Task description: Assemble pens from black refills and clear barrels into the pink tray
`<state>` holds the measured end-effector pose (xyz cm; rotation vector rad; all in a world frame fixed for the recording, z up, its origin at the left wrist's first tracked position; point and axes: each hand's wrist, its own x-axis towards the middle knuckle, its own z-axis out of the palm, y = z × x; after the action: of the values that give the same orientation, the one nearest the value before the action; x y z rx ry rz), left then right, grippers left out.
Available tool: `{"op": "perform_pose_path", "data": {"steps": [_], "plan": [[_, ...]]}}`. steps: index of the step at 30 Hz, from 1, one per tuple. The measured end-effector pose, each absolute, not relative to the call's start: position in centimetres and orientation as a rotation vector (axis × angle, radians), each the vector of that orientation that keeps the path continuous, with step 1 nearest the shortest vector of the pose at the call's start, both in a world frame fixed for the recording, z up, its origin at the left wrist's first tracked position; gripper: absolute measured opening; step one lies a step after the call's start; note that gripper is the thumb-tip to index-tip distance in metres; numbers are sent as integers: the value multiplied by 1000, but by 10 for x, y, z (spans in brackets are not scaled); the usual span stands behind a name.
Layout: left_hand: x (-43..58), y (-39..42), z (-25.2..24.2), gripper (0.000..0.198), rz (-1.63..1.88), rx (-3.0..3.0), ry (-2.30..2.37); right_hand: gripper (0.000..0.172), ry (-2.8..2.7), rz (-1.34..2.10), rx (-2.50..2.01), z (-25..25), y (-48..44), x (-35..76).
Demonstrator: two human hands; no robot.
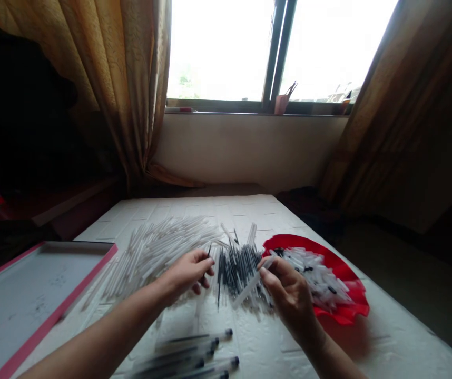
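Observation:
My left hand (192,269) pinches a thin dark pen refill (209,249), which points upward between thumb and fingers. In my right hand (289,288) is a translucent pen barrel (248,289), slanting down to the left. Between the hands lies a heap of dark pen refills (239,264). Behind my left hand spreads a big pile of clear pen barrels (170,239). Close to my right hand, a red scalloped dish (358,289) holds clear pen caps (323,276) and a few small black pieces. Several pens with dark ends (198,350) lie at the near edge, partly blurred.
A pink-rimmed whiteboard or tray (36,295) lies on the left of the white brick-patterned table (242,208). Beyond the table are a wall, a bright window (222,50) and curtains (107,68). A pink cup (281,104) with sticks stands on the sill.

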<state>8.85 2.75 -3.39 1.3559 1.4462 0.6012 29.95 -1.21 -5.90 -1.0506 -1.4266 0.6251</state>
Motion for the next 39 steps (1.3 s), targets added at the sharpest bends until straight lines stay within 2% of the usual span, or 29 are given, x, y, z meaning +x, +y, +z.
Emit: {"op": "perform_pose_path", "data": {"steps": [3,9,14,19,22,25,31,39], "plan": [[119,54,-32,33,552,1329,1461,21,-1449,616,-1087,-59,-5,306],[139,68,-31,34,541,1440,1483,20,-1449,665,-1094,-63,5,314],[128,33,-18,25,455,1623,1338,22,-1427,724,-1048,-60,3,314],[122,-12,-20,30,385,1731,1211,31,-1388,937,-961,-61,1,310],[101,-13,-24,34,412,1802,1370,40,-1408,1023,-942,-66,3,307],[62,-4,-21,30,444,1942,1641,46,-1437,1060,-941,-71,5,305],[-4,3,-10,22,301,2054,2157,40,-1613,932,-995,-77,3,300],[-38,8,-28,27,199,2147,2342,35,-1784,766,-1019,-79,-5,291]]}}
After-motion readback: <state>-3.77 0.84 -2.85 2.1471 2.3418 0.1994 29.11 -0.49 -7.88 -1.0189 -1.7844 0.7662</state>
